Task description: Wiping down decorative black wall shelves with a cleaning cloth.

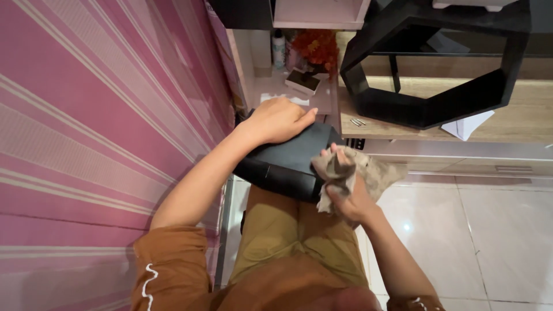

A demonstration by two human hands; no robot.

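Head view: a black box (288, 158) is pressed flat under the released left hand (279, 120). At its four o'clock, a grey cloth (345, 173) is clenched in the right hand's (351, 198) fingers (337, 154).

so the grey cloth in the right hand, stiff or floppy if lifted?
Likely floppy: the cloth bunches and folds in the right hand, with a loose flap hanging free. Probably light, since the fingers alone hold it against the black box.
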